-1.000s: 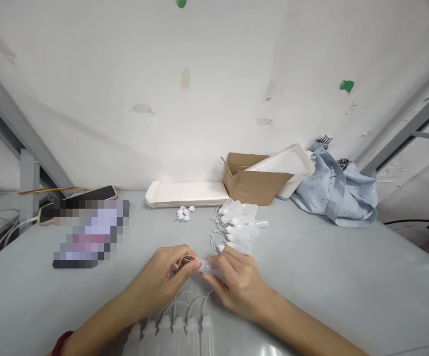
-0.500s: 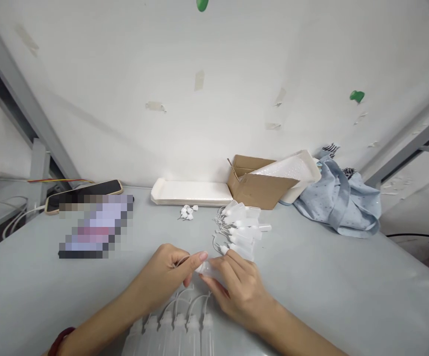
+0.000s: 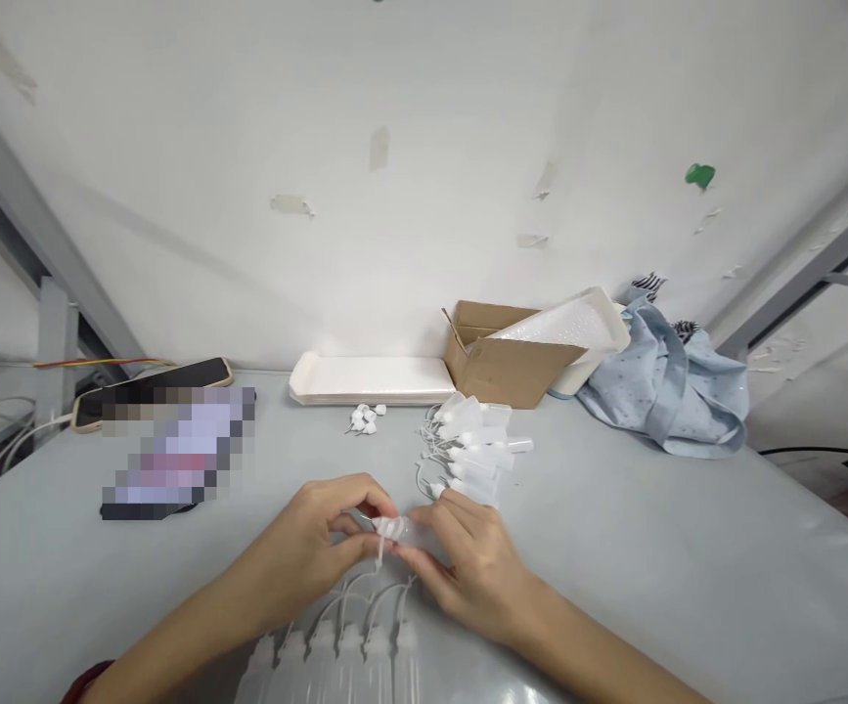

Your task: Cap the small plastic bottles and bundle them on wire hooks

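Fingers of the right hand (image 3: 471, 557) are clamped around the body of a small translucent bottle (image 3: 416, 534), held lying on its side just above the grey surface (image 3: 614, 548). Its white nozzle end (image 3: 389, 528) points left, with a thin metal tip (image 3: 367, 518) sticking out and a pale strap (image 3: 380, 554) hanging down on the near side. Fingers of the left hand (image 3: 321, 533) are curled about that end, the thumb on the near side; whether they pinch it or only rest against it, I cannot really tell from this view.

Just below the hands, a row of similar bottles (image 3: 350, 675) lies side by side, straps curving upward. Beyond the right hand is a loose pile of bottles (image 3: 478, 455), and left of that a little cluster of white caps (image 3: 366, 421). Against the wall (image 3: 247, 117) sit a stack of white padded envelopes (image 3: 376, 376), an open cardboard box (image 3: 515, 374) and a light blue bag (image 3: 669, 391).
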Tool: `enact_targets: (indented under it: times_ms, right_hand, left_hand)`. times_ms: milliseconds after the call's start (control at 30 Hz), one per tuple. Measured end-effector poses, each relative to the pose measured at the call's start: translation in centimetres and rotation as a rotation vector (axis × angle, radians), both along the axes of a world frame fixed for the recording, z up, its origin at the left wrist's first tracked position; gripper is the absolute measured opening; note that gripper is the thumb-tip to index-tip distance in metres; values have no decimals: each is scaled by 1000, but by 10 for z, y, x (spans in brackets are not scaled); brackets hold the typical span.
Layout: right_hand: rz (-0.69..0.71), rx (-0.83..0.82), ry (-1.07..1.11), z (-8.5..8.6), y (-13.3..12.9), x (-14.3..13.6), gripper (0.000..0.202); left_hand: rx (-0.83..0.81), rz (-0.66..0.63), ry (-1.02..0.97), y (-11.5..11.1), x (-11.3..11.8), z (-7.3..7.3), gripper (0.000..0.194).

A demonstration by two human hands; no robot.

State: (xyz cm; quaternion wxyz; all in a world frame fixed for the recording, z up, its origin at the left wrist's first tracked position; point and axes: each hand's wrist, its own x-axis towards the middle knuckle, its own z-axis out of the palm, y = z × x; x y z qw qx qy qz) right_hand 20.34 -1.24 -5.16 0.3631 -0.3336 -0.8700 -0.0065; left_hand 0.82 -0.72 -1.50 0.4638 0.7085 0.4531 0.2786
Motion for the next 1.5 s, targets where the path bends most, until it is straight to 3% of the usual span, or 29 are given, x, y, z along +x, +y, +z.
enact_targets:
  times_ms: [100, 233, 333, 467, 667, 733, 867, 967, 1100, 1233, 1300, 1433, 1500]
  right_hand:
    - [-15, -22, 12, -1, 1, 0, 28]
    - [-16, -5, -4, 0, 0, 0, 28]
    - [-15, 46, -23, 1, 0, -1, 26]
    - [-3, 111, -44, 0, 1, 0, 22]
    - [18, 15, 0, -1, 4, 2, 28]
    - [17, -31, 5, 0, 4, 2, 29]
    - [13, 31, -12, 1, 5, 2, 23]
    - [20, 108, -28, 2, 4, 2, 19]
    - [26, 181, -55, 3, 3, 0, 17]
    - [16, 272, -110, 2, 4, 1, 11]
    - [13, 262, -108, 1, 4, 1, 12]
    - [22, 80, -23, -2, 6, 2, 21]
    - [28, -10, 25, -2, 7, 3, 23]
  left_hand:
    - [-110, -10, -46, 1, 0, 2, 11]
    - [-266, 35, -82, 2, 0, 4, 40]
    - [-298, 15, -72, 2, 0, 1, 21]
    - [-312, 15, -119, 1, 3, -6, 15]
    - [52, 14, -126, -1, 5, -10, 7]
    - [10, 7, -113, 0, 4, -10, 8]
    - [-196, 60, -68, 0, 4, -6, 41]
    - [-222, 73, -48, -1, 5, -2, 28]
    - [-213, 58, -51, 0, 5, -1, 37]
    - [-278, 64, -115, -1, 6, -7, 30]
    - [-181, 92, -109, -2, 7, -9, 22]
    - [249, 85, -38, -3, 8, -12, 14]
    - [303, 63, -35, -3, 7, -12, 14]
